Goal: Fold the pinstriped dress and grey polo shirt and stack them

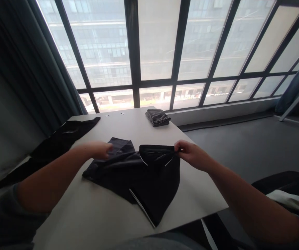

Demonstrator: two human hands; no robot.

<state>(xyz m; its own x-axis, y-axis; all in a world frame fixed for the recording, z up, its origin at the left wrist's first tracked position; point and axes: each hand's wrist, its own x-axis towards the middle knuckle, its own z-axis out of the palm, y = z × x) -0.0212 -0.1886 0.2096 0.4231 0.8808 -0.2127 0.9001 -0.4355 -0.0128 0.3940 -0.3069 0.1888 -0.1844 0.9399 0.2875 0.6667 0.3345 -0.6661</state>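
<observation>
A pair of black shorts (pixel 154 180) with thin white trim lies partly spread over the white table (pixel 68 215). My right hand (pixel 187 151) pinches the right end of its waistband and lifts it slightly. My left hand (pixel 101 150) is over the left part of the dark cloth, near a greyish-black folded section (pixel 120 144). Motion smears its fingers, so whether they grip the fabric cannot be told.
A folded striped cloth (pixel 157 118) sits at the table's far right corner. Another black garment (pixel 66 135) lies along the left edge. Two small white items (pixel 122 113) rest at the back. Beyond are windows (pixel 154 41) and a dark curtain (pixel 35 69).
</observation>
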